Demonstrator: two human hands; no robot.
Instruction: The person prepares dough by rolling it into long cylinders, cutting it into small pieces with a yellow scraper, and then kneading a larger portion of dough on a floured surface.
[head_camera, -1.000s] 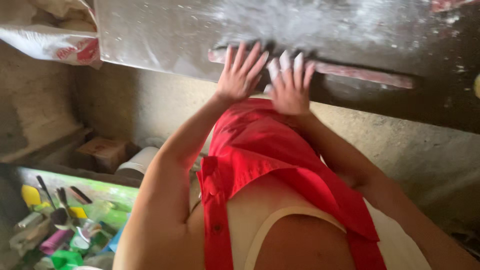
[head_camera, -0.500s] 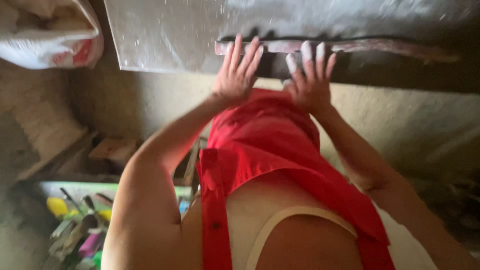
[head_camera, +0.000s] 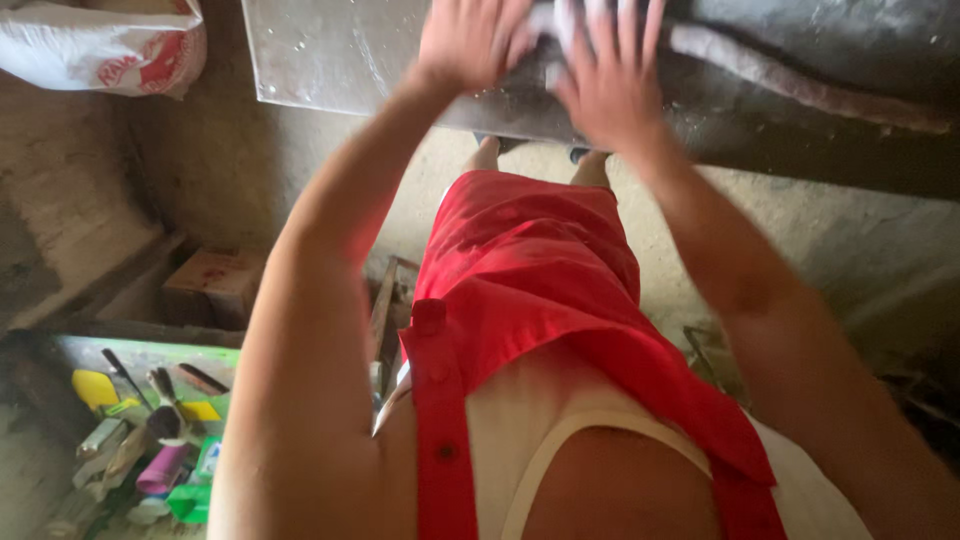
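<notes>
Both hands are working at the top of the frame, on a flour-dusted grey work surface (head_camera: 330, 55) that is running across the upper edge. The left hand (head_camera: 470, 40) is lying palm down with its fingers spread fairly wide, and the right hand (head_camera: 605, 85) is lying just beside it, fingers also splayed and flat; neither is gripping anything. Under and past the right hand a long rope of dough (head_camera: 800, 85) is stretching away toward the upper right, and the palms are pressing on its near end, though motion blur is hiding the exact contact. In the upper left corner a white sack (head_camera: 110, 45) is sitting above a dim wall, and at the lower left a green tray (head_camera: 140, 352) is holding brushes and small tools, well apart from the hands. A red open shirt (head_camera: 540, 290) is filling the middle of the frame. To roll well here, it seems wise to be keeping the palms flat, pressing evenly, and drifting the hands apart along the rope so the thickness is staying uniform rather than pinching thin in one spot.
</notes>
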